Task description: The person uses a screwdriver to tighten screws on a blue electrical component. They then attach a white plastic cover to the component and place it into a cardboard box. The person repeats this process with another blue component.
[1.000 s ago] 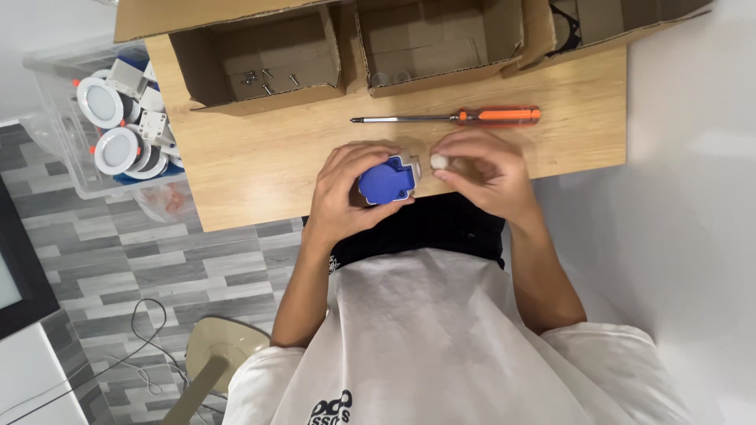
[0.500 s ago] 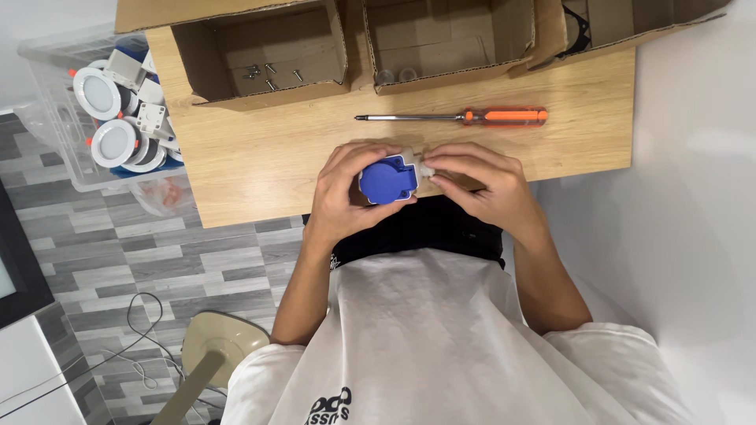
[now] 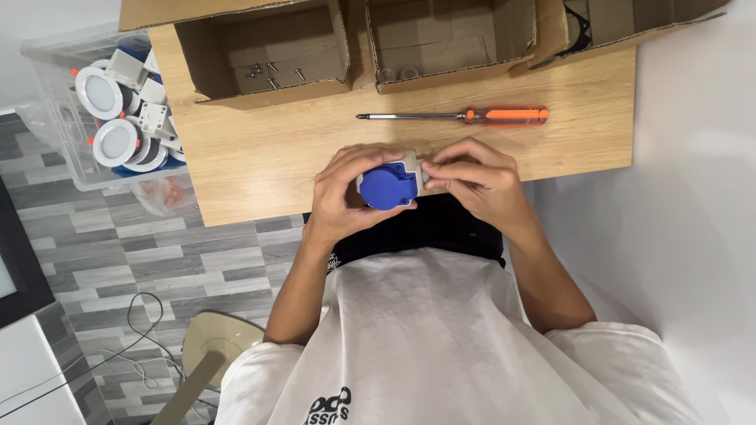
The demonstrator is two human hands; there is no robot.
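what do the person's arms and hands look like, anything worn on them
Both arms are bare from the short sleeves of a white T-shirt down to the fingers. The left hand and right hand wear no gloves; no watch, ring or bracelet shows. A black print sits low on the shirt front.

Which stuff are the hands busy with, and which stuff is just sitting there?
Busy with:
- blue and grey socket piece, held by both hands
- left hand, wrapped around it
- right hand, pinching its edge

Just sitting there:
- orange-handled screwdriver on the wooden table
- cardboard boxes, one with loose screws
- clear tub of round white lamps
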